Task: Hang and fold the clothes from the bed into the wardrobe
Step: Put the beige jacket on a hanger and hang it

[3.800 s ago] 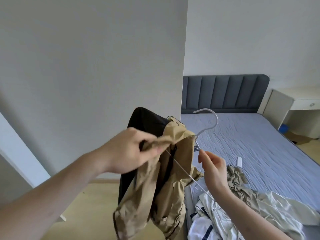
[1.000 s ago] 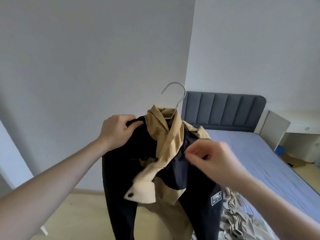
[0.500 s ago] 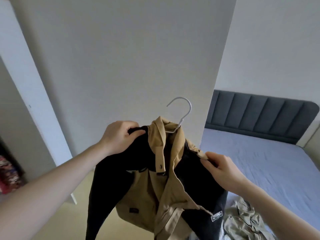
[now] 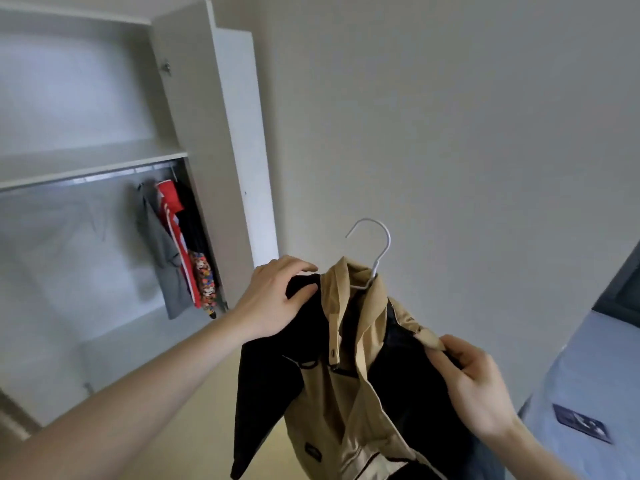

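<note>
Open white wardrobe [image 4: 104, 157], far left: rail beneath a shelf carries hung garments [image 4: 176, 247] in grey, red and a multicoloured print. Left hand [image 4: 277, 296]: fingers and thumb curled round the jacket's black left shoulder. Tan-and-black jacket [image 4: 346, 386]: held up in mid-air on a white hanger [image 4: 375, 251], hook upright above the collar, near the wardrobe. Right hand [image 4: 474, 379]: fingers pinching the jacket's right shoulder edge. Bed [image 4: 588, 375] with blue sheet, far right.
</note>
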{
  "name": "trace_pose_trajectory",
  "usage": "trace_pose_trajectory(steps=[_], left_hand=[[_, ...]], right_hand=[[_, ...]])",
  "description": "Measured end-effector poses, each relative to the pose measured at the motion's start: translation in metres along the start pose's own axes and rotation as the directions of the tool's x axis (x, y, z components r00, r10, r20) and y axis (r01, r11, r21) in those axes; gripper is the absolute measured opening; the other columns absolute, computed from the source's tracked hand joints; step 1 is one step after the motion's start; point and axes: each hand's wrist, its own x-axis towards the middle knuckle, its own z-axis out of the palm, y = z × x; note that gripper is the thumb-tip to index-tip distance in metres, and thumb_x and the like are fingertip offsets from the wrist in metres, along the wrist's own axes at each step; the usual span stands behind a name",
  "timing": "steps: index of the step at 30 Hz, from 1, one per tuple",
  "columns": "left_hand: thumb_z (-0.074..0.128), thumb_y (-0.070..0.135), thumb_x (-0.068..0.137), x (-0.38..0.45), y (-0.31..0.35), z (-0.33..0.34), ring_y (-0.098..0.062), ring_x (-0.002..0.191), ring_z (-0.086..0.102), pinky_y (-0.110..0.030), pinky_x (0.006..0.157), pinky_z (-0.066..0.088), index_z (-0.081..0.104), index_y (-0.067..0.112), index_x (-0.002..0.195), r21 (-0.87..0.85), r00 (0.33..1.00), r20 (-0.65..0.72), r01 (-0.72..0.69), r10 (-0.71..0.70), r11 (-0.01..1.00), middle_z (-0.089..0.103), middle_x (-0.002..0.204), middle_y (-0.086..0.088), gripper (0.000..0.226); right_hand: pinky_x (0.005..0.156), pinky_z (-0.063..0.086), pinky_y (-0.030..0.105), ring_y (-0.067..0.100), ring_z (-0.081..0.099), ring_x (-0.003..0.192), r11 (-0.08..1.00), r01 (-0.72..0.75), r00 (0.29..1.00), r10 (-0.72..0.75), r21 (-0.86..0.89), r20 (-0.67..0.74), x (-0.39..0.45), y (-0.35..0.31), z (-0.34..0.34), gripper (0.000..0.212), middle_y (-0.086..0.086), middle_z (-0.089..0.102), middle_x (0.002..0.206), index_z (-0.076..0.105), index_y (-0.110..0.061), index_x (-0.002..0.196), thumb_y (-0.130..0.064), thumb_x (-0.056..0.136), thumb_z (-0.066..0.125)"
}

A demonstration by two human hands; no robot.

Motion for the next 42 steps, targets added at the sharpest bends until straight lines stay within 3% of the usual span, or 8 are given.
trace_pose_trajectory(steps=[5, 8, 13, 16, 24, 29, 34, 42], left_hand=[[0.049, 0.054, 0.096, -0.038, -0.037, -0.043, 0.004, 0.123, 0.048, -0.037, 0.111, 0.041, 0.054, 0.043, 0.129, 0.039, 0.99, -0.066, 0.127, -0.124, 0.991, 0.052, 0.126, 0.032, 0.034], [0.054, 0.049, 0.097, -0.053, -0.071, -0.072, 0.002, 0.122, 0.05, -0.035, 0.108, 0.045, 0.056, 0.042, 0.128, 0.071, 0.977, -0.091, 0.201, -0.194, 0.977, 0.053, 0.124, 0.029, 0.032], [0.062, 0.04, 0.097, -0.059, -0.137, -0.112, 0.011, 0.121, 0.042, -0.019, 0.105, 0.033, 0.056, 0.044, 0.129, 0.128, 0.949, -0.127, 0.306, -0.29, 0.943, 0.051, 0.129, 0.03, 0.032], [0.063, 0.04, 0.096, -0.056, -0.177, -0.134, 0.021, 0.118, 0.037, -0.01, 0.099, 0.029, 0.056, 0.045, 0.129, 0.151, 0.944, -0.105, 0.327, -0.314, 0.933, 0.049, 0.128, 0.033, 0.034], [0.066, 0.04, 0.096, -0.043, -0.288, -0.207, 0.002, 0.122, 0.049, -0.022, 0.108, 0.039, 0.058, 0.044, 0.128, 0.172, 0.912, 0.053, 0.392, -0.406, 0.904, 0.053, 0.131, 0.025, 0.033], [0.067, 0.033, 0.096, -0.035, -0.348, -0.241, 0.001, 0.123, 0.049, -0.021, 0.108, 0.037, 0.062, 0.037, 0.127, 0.144, 0.896, 0.017, 0.436, -0.443, 0.888, 0.054, 0.131, 0.021, 0.031], [0.067, 0.031, 0.097, -0.024, -0.406, -0.267, -0.002, 0.124, 0.05, -0.025, 0.111, 0.038, 0.063, 0.035, 0.125, 0.136, 0.873, -0.013, 0.485, -0.488, 0.864, 0.054, 0.131, 0.018, 0.029], [0.067, 0.037, 0.094, 0.004, -0.507, -0.307, -0.001, 0.117, 0.05, -0.023, 0.099, 0.038, 0.056, 0.054, 0.111, 0.148, 0.818, -0.104, 0.576, -0.566, 0.804, 0.05, 0.129, 0.022, 0.026]], right_hand=[[0.055, 0.037, 0.029, 0.005, 0.046, 0.057, 0.999, 0.006, 0.994, -0.01, 0.036, 0.113, 0.027, -0.014, 0.063, 0.03, -0.009, 0.048, 0.058, 0.062, -0.011, 0.08, -0.035, 0.097, 0.065], [0.049, 0.036, 0.019, 0.005, 0.047, 0.055, 0.997, 0.007, 0.985, -0.02, 0.076, 0.172, 0.045, -0.029, 0.103, 0.029, -0.011, 0.049, 0.057, 0.063, -0.014, 0.077, -0.035, 0.096, 0.066], [0.055, 0.042, 0.026, 0.008, 0.053, 0.059, 0.995, -0.003, 0.962, -0.026, 0.104, 0.273, 0.082, -0.052, 0.173, 0.028, 0.002, 0.057, 0.062, 0.066, -0.013, 0.085, -0.038, 0.096, 0.067], [0.052, 0.041, 0.017, 0.006, 0.055, 0.057, 0.994, 0.003, 0.959, -0.035, 0.113, 0.28, 0.107, -0.067, 0.219, 0.023, 0.003, 0.061, 0.064, 0.07, -0.019, 0.086, -0.04, 0.095, 0.067], [0.062, 0.041, 0.033, 0.008, 0.051, 0.059, 0.992, -0.045, 0.954, 0.008, 0.118, 0.3, 0.174, -0.109, 0.353, 0.029, -0.007, 0.052, 0.06, 0.066, -0.011, 0.082, -0.038, 0.094, 0.069], [0.066, 0.047, 0.034, 0.013, 0.061, 0.064, 0.986, -0.077, 0.937, 0.022, 0.146, 0.349, 0.2, -0.14, 0.429, 0.027, 0.0, 0.064, 0.065, 0.072, -0.02, 0.084, -0.045, 0.092, 0.064], [0.07, 0.051, 0.029, 0.009, 0.07, 0.075, 0.968, -0.143, 0.927, 0.058, 0.205, 0.371, 0.234, -0.172, 0.495, 0.024, -0.007, 0.074, 0.073, 0.078, -0.025, 0.079, -0.031, 0.098, 0.065], [0.071, 0.049, 0.026, 0.014, 0.07, 0.089, 0.944, -0.186, 0.91, 0.061, 0.271, 0.411, 0.306, -0.206, 0.606, 0.02, -0.009, 0.076, 0.086, 0.078, -0.029, 0.095, -0.026, 0.103, 0.06]])
